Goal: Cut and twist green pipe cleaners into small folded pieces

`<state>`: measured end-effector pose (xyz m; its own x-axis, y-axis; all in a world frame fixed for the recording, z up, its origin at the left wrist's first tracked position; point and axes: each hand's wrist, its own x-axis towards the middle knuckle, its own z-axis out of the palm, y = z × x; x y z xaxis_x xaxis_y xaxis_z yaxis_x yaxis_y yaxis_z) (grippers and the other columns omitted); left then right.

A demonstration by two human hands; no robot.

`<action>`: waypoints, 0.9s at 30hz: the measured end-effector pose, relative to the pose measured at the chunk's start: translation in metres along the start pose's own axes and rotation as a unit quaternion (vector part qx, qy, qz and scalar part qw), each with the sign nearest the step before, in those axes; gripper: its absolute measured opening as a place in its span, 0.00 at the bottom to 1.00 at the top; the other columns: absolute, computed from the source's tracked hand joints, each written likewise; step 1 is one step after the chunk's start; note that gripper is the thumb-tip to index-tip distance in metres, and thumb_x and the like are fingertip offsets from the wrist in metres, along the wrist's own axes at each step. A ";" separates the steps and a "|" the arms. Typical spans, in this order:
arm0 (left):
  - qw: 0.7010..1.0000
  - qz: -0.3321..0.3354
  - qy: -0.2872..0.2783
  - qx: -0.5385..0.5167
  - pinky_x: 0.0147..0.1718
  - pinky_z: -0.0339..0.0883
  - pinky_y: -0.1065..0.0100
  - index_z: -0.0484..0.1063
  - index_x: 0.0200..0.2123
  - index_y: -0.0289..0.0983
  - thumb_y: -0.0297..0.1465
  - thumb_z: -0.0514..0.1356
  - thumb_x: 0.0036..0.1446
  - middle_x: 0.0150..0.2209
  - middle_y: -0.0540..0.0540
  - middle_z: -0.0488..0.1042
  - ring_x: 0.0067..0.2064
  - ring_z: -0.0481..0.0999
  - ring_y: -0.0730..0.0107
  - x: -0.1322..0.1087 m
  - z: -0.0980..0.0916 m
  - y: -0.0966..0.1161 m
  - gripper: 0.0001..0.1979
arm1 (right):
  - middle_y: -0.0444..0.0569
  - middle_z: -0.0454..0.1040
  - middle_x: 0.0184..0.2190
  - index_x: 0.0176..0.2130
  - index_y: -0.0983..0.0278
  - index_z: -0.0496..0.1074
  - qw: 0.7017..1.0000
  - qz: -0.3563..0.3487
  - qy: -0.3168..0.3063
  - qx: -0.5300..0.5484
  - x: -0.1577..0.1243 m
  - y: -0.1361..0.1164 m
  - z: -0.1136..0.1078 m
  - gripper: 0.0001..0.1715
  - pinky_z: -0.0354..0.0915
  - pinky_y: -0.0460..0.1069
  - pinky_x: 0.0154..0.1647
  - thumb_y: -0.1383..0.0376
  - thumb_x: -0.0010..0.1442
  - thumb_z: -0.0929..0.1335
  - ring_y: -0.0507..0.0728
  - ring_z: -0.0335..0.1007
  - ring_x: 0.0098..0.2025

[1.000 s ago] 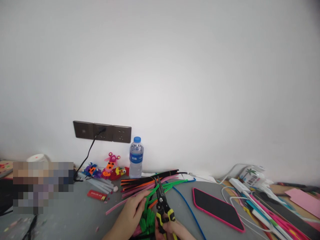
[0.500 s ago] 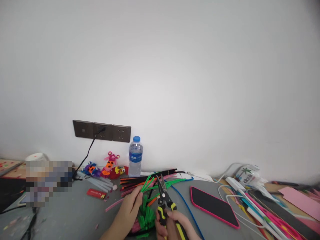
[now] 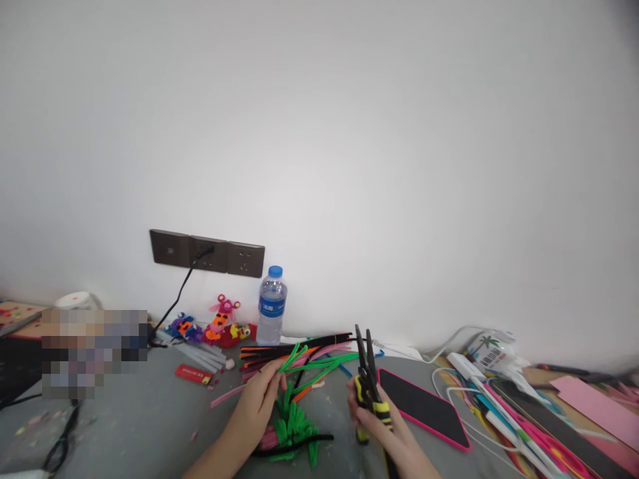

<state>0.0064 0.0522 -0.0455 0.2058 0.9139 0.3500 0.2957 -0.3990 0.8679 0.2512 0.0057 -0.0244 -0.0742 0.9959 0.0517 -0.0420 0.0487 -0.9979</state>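
My left hand [image 3: 264, 390] is closed on a few long green pipe cleaners [image 3: 324, 363], whose short ends poke up past the fingers and whose long ends stretch to the right. In my right hand [image 3: 382, 426] is a pair of pliers [image 3: 368, 379] with black jaws and yellow-and-black handles. The jaws point up, slightly parted, with nothing between them. Below my left hand lies a heap of short green pipe cleaner pieces [image 3: 294, 426], with a black pipe cleaner [image 3: 304, 444] and some pink beside it.
Behind my hands lie bundled black and orange pipe cleaners [image 3: 299, 348] and a water bottle [image 3: 272, 309]. To the left are a red lighter [image 3: 194, 374], glue sticks [image 3: 200, 356] and small figures [image 3: 219, 322]. On the right are a phone [image 3: 424, 407], white cables and pink scissors [image 3: 559, 456].
My right hand has carried the pliers to the right, away from the green pipe cleaners, and turned them. My left hand has shifted slightly left and up, still holding the green pipe cleaners.
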 end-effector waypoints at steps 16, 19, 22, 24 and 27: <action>0.999 -0.001 0.036 0.026 0.34 0.70 0.65 0.73 0.50 0.36 0.37 0.48 0.65 0.30 0.44 0.78 0.32 0.76 0.62 -0.002 -0.004 -0.002 0.20 | 0.52 0.75 0.45 0.51 0.59 0.64 0.863 -0.009 -0.017 -0.504 -0.004 -0.003 0.015 0.28 0.65 0.52 0.44 0.66 0.49 0.64 0.63 0.73 0.46; 0.997 -0.026 0.063 0.039 0.44 0.70 0.63 0.72 0.51 0.36 0.36 0.48 0.64 0.43 0.40 0.80 0.44 0.78 0.58 -0.001 -0.005 -0.005 0.20 | 0.56 0.73 0.51 0.54 0.62 0.63 0.825 0.041 -0.046 -0.561 -0.008 -0.001 0.017 0.32 0.65 0.56 0.45 0.65 0.47 0.64 0.67 0.72 0.48; 0.996 -0.035 0.053 0.065 0.48 0.69 0.62 0.72 0.50 0.38 0.37 0.49 0.64 0.48 0.40 0.79 0.50 0.77 0.57 0.002 -0.006 -0.007 0.18 | 0.60 0.69 0.56 0.56 0.64 0.63 0.788 0.080 -0.057 -0.608 -0.009 -0.003 0.020 0.36 0.63 0.59 0.48 0.63 0.46 0.65 0.71 0.69 0.51; 0.992 -0.049 0.026 0.117 0.45 0.70 0.62 0.73 0.47 0.38 0.37 0.52 0.62 0.45 0.41 0.80 0.47 0.78 0.56 0.003 -0.005 -0.010 0.17 | 0.60 0.68 0.57 0.58 0.64 0.62 0.777 0.087 -0.060 -0.621 -0.010 -0.004 0.022 0.38 0.61 0.60 0.50 0.63 0.46 0.65 0.72 0.68 0.53; 0.969 -0.081 0.002 0.232 0.41 0.71 0.61 0.74 0.46 0.38 0.33 0.55 0.58 0.41 0.40 0.81 0.42 0.80 0.53 0.003 -0.005 -0.012 0.15 | 0.62 0.68 0.57 0.58 0.64 0.63 0.779 0.076 -0.055 -0.620 -0.009 -0.005 0.024 0.38 0.60 0.62 0.50 0.62 0.46 0.66 0.73 0.67 0.53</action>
<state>-0.0009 0.0603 -0.0535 0.1193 0.9670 0.2249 0.7117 -0.2413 0.6598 0.2278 -0.0056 -0.0191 -0.0730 0.9880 -0.1360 0.9652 0.0357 -0.2590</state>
